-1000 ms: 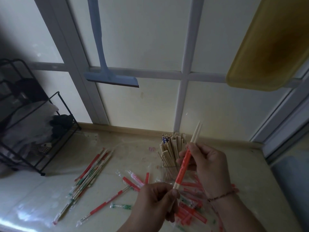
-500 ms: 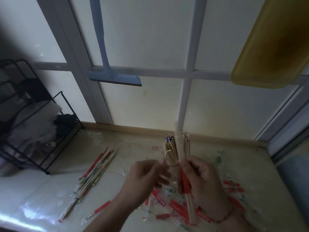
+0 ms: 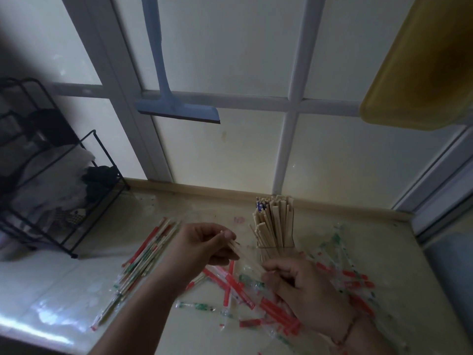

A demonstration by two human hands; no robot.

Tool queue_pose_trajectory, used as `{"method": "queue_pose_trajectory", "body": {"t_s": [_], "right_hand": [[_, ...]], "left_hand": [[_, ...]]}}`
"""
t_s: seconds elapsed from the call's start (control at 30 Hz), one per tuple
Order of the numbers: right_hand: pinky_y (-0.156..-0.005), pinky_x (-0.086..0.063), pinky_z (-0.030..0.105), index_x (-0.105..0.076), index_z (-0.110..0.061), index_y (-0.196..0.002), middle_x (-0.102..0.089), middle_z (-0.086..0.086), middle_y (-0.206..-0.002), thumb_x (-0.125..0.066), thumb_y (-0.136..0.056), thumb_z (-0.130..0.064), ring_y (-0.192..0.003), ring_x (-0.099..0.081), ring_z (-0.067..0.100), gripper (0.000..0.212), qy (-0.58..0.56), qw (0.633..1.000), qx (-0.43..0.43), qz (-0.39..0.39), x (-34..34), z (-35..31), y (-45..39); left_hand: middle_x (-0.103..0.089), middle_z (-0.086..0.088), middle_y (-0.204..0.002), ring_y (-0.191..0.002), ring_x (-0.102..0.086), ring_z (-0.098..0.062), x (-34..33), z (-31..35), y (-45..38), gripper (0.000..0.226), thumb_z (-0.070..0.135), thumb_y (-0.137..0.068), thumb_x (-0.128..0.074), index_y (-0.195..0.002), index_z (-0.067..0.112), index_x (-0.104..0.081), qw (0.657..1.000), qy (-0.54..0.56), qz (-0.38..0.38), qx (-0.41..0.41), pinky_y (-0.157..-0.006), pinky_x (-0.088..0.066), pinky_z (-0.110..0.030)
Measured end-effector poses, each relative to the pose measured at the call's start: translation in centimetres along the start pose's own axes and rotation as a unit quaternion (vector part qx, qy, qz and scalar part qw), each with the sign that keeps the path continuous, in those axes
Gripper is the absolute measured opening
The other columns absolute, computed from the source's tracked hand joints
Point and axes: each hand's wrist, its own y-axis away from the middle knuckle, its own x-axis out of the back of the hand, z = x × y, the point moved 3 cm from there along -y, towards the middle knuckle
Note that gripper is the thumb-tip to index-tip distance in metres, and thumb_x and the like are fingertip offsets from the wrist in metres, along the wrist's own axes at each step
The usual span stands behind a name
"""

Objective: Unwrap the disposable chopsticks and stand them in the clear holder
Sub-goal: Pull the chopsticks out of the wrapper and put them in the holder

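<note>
Head view: my left hand (image 3: 204,242) pinches a clear wrapper (image 3: 247,256); right hand (image 3: 304,290) grips its other end; I fear tugging could topple the packed clear holder (image 3: 277,248) just beyond.

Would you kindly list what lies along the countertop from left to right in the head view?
Black wire rack → bundle of still-wrapped chopsticks → left hand → clear holder packed with bare wooden chopsticks → scattered empty red-and-green printed wrappers.

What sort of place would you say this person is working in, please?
Probably a home utility corner or balcony: a pale counter below frosted window panes, a squeegee hanging there, and a black wire rack of cloths.
</note>
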Motion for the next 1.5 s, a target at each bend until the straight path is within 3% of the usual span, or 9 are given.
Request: {"method": "queue_pose_trajectory", "body": {"t_s": [0.13, 0.3, 0.73, 0.9, 1.0, 1.1, 1.27, 1.4, 1.5], "right_hand": [[-0.073, -0.060, 0.033, -0.071, -0.032, -0.106, -0.076, -0.010, -0.093, -0.069, -0.076, -0.056, -0.078, -0.073, 0.015, 0.039, -0.009, 0.997, -0.043, -0.069, 0.8, 1.1, 0.7], [-0.051, -0.046, 0.027, -0.067, -0.019, -0.114, -0.073, 0.012, -0.075, -0.057, -0.093, -0.014, -0.055, -0.065, 0.022, 0.024, -0.072, 0.991, -0.110, -0.023, 3.5, 4.3, 2.5], [-0.044, -0.043, 0.023, -0.063, 0.007, -0.084, -0.066, 0.029, -0.063, -0.049, -0.096, 0.001, -0.050, -0.063, 0.027, 0.019, -0.091, 0.974, -0.193, 0.073, 6.5, 13.2, 5.7], [-0.045, -0.044, 0.016, -0.070, -0.006, -0.069, -0.070, 0.016, -0.063, -0.080, -0.058, -0.064, -0.050, -0.058, 0.018, 0.060, -0.067, 0.973, -0.204, 0.089, 6.9, 14.9, 6.7], [-0.052, -0.056, 0.025, -0.072, -0.011, -0.096, -0.076, 0.006, -0.083, -0.061, -0.088, -0.047, -0.065, -0.070, 0.014, 0.038, -0.153, 0.957, -0.211, 0.128, 5.6, 16.0, 6.3], [-0.074, -0.058, 0.034, -0.075, -0.014, -0.105, -0.068, 0.024, -0.113, -0.060, -0.076, -0.071, -0.092, -0.071, 0.023, 0.066, -0.210, 0.965, -0.131, 0.085, 5.1, 14.2, 5.4], [-0.096, -0.028, 0.067, 0.000, 0.022, -0.140, -0.024, 0.059, -0.127, -0.042, -0.095, -0.058, -0.114, -0.036, 0.068, 0.100, -0.527, 0.840, 0.083, 0.099, 5.8, 12.7, 5.0], [-0.068, -0.056, 0.047, -0.068, 0.007, -0.103, -0.061, 0.038, -0.080, -0.076, -0.070, -0.061, -0.070, -0.064, 0.041, 0.076, -0.413, 0.888, 0.067, 0.192, 5.0, 10.5, 4.4], [-0.047, -0.055, 0.029, -0.073, -0.007, -0.068, -0.062, 0.013, -0.054, -0.089, -0.032, -0.066, -0.045, -0.059, 0.023, 0.070, -0.315, 0.901, -0.004, 0.298, 5.7, 10.8, 4.0]], "left_hand": [[-0.073, -0.022, -0.085, -0.077, -0.073, -0.029, 1.4, -0.7, -0.7, 0.029, 0.025, -0.076, -0.065, -0.092, 0.000, -0.070, 0.999, 0.038, 0.035, 0.007, -0.061, -0.058, -0.030], [-0.072, -0.022, -0.079, -0.073, -0.073, -0.026, 4.2, -1.5, -1.3, 0.025, 0.015, -0.097, -0.049, -0.092, 0.000, -0.069, 0.991, 0.108, 0.063, 0.052, -0.058, -0.058, -0.029], [-0.073, -0.011, -0.067, -0.059, -0.072, -0.017, 11.5, -3.6, -1.6, 0.025, 0.011, -0.102, -0.044, -0.092, 0.000, -0.064, 0.969, 0.138, 0.197, 0.060, -0.053, -0.058, -0.023], [-0.072, -0.009, -0.065, -0.057, -0.071, -0.016, 13.8, -3.8, -0.7, 0.025, 0.011, -0.103, -0.042, -0.092, -0.001, -0.062, 0.961, 0.144, 0.230, 0.055, -0.052, -0.058, -0.023], [-0.072, -0.009, -0.064, -0.057, -0.071, -0.015, 13.5, -4.1, -0.5, 0.026, 0.011, -0.103, -0.041, -0.090, 0.000, -0.062, 0.958, 0.163, 0.229, 0.057, -0.053, -0.059, -0.023], [-0.072, -0.008, -0.063, -0.056, -0.070, -0.013, 12.3, -4.4, -0.6, 0.028, 0.011, -0.103, -0.041, -0.088, 0.001, -0.062, 0.960, 0.159, 0.222, 0.063, -0.053, -0.058, -0.021], [-0.072, -0.010, -0.066, -0.058, -0.071, -0.016, 11.7, -4.3, -0.7, 0.027, 0.011, -0.103, -0.042, -0.092, 0.000, -0.063, 0.958, 0.168, 0.228, 0.055, -0.054, -0.059, -0.023], [-0.072, -0.011, -0.065, -0.057, -0.071, -0.016, 11.4, -4.1, -0.9, 0.026, 0.011, -0.103, -0.042, -0.092, -0.001, -0.063, 0.956, 0.171, 0.233, 0.053, -0.054, -0.059, -0.023], [-0.071, -0.011, -0.064, -0.055, -0.070, -0.015, 11.2, -4.2, -1.0, 0.025, 0.011, -0.103, -0.043, -0.091, -0.001, -0.062, 0.956, 0.165, 0.237, 0.054, -0.053, -0.058, -0.023]]}}
